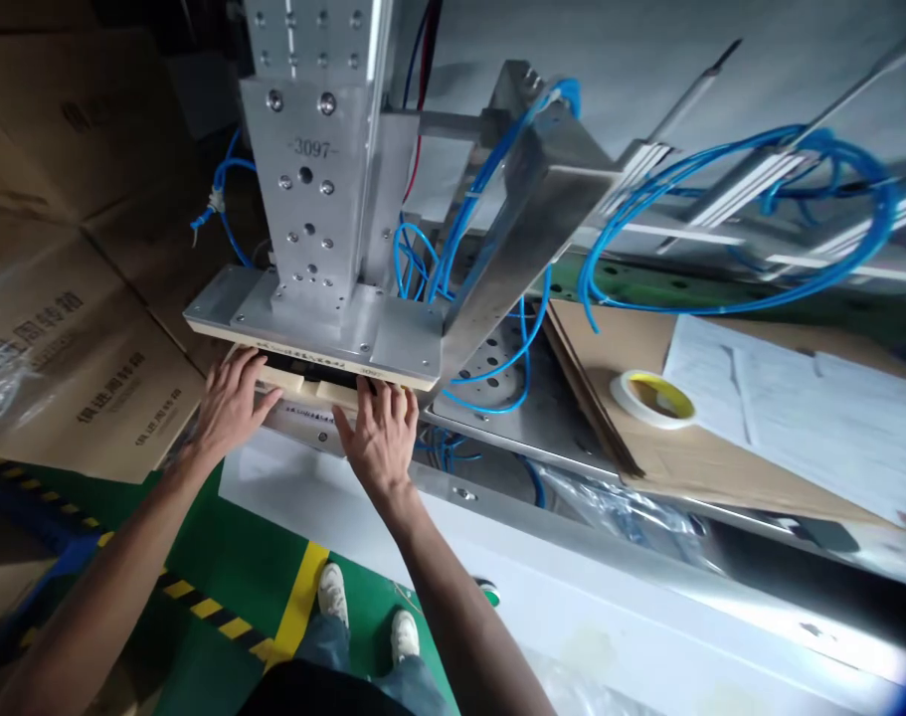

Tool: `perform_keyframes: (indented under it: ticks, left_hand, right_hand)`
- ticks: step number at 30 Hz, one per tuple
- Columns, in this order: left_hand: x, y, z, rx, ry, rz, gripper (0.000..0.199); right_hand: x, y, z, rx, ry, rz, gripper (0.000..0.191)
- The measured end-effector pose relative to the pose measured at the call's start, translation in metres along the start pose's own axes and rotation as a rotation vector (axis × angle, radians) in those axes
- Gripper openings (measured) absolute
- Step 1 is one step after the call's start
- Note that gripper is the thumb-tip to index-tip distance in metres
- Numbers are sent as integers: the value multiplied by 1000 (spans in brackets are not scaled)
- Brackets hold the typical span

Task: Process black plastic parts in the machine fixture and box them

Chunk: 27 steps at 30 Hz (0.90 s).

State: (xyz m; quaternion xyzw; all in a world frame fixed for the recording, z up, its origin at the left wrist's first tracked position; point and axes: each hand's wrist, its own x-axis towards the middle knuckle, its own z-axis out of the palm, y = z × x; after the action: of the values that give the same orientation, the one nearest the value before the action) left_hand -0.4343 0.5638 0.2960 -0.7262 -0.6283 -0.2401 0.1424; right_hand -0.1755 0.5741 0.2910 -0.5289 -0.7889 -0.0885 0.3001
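Observation:
A metal press marked 3097 stands ahead, its wide upper plate just above a cream lower block. A dark strip-like piece lies in the narrow gap between them, mostly hidden. My left hand is at the gap's left end, fingers stretched out onto the block and the dark piece, thumb apart. At the right end, my right hand reaches in with its fingers spread, fingertips partly hidden under the upper plate. Neither hand visibly wraps around anything.
A slanted metal post and blue air hoses are right of the press. Farther right, a tape roll and paper rest on cardboard. Large cartons stand at left. Yellow-black tape marks the green floor.

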Motion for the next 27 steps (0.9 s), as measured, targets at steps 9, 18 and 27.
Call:
perform_keyframes:
  ticks: [9,18,27]
  left_hand:
    - [-61,25,-2,-162,329,-133,54]
    - [-234,273,31,-430,-43,231,48]
    - [-278,365,60,-272,31,-20,86]
  right_hand:
    - [-75,-6,-50,239,85,-89,42]
    - [-274,104,-155,267,285,148,34]
    - [-432,405,-266,-357,659,983,46]
